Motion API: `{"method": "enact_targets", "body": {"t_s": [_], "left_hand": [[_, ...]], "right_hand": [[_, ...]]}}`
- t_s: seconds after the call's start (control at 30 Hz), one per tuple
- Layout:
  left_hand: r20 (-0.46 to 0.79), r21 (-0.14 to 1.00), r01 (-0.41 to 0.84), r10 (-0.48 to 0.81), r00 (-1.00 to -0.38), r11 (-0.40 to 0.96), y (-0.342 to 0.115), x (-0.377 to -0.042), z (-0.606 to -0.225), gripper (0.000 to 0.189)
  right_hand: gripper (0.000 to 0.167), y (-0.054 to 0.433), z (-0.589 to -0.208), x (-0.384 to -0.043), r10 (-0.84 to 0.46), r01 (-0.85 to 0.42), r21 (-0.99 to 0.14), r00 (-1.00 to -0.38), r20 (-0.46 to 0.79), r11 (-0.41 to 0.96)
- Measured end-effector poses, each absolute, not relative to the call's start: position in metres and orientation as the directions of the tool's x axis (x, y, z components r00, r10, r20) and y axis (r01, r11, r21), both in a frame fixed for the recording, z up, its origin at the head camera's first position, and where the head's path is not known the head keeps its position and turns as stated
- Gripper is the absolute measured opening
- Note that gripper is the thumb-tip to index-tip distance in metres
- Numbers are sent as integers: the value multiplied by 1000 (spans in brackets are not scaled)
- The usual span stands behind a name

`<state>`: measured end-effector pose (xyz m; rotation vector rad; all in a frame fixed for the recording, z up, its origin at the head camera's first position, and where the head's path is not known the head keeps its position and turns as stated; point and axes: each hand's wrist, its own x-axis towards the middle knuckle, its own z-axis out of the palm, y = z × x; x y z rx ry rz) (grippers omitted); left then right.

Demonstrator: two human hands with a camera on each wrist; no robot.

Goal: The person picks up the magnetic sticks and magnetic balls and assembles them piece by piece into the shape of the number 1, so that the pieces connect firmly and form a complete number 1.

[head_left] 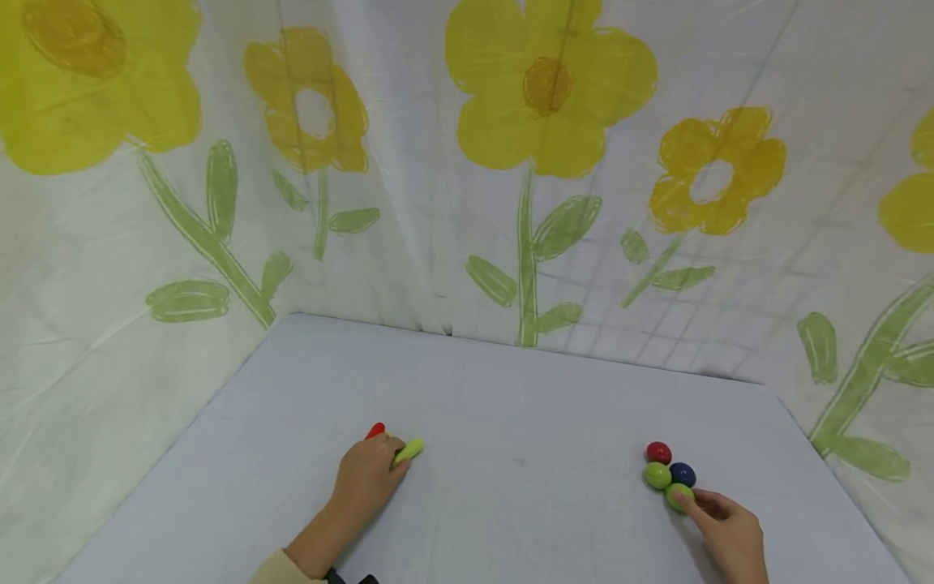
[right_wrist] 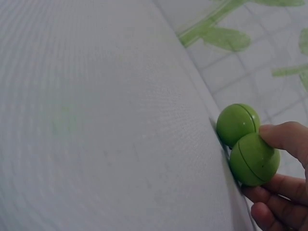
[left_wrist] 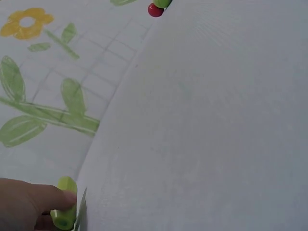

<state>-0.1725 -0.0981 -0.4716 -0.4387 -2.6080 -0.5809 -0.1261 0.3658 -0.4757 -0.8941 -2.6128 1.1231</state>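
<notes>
At the left of the table, my left hand (head_left: 367, 477) grips a short yellow-green stick-like piece (head_left: 411, 451); what kind it is I cannot tell. Just past the knuckles a red piece (head_left: 375, 429) pokes out, mostly hidden by the fingers. In the left wrist view, thumb and fingers close round the green piece (left_wrist: 64, 204). Over on the right, my right hand (head_left: 732, 535) pinches a green ball with a seam (right_wrist: 255, 159) between thumb and fingers. A second green ball (head_left: 657, 475) touches it, and beside them lie a dark blue ball (head_left: 683, 473) and a red ball (head_left: 659, 453).
A white-covered table (head_left: 511, 487) spreads under both hands. Behind it and along the sides hangs a white curtain (head_left: 409, 243) painted with yellow flowers and green stems, meeting the table's back edge.
</notes>
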Motion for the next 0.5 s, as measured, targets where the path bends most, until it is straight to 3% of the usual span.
{"method": "enact_targets", "body": {"t_s": [0.3,0.5], "left_hand": [[211,663,220,102,-972,716,-87,-174,-464,17],[124,763,164,108,-986,625,-76,-174,-461,20]], "right_hand": [[83,366,-474,-124,575,451,-717,-814,-85,532],[80,367,-475,-124,573,435,-724,-817,-67,535]]}}
